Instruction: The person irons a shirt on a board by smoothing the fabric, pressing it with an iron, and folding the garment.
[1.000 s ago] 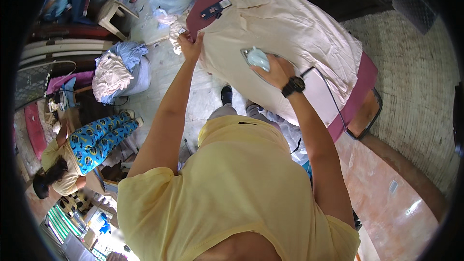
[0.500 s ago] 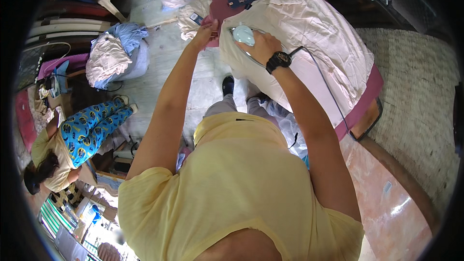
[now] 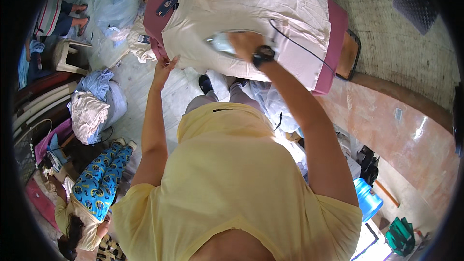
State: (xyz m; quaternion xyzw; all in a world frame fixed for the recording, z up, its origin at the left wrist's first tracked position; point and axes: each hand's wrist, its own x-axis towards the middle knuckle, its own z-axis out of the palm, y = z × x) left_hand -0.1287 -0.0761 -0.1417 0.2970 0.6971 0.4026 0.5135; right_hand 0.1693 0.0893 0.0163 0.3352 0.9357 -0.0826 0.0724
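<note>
A cream garment lies spread over a maroon padded ironing board. My right hand, blurred by motion and with a black watch on its wrist, is closed round the handle of a pale iron. The iron's soleplate rests on the garment near the board's close side. From the iron a dark cord runs right across the cloth. My left hand is at the board's near left edge beside the cloth, its thumb and fingers apart. A dark tag lies at the garment's left end.
Left of the board, another cream cloth with a tag hangs low. Bundled clothes, a plastic stool and clear plastic bags are on the floor. A person in blue patterned trousers is at lower left. A blue container stands at right.
The view has turned, so the board appears further left and more level. My right hand has slid the iron along the cloth towards the board's middle. My left hand's fingers have spread apart.
</note>
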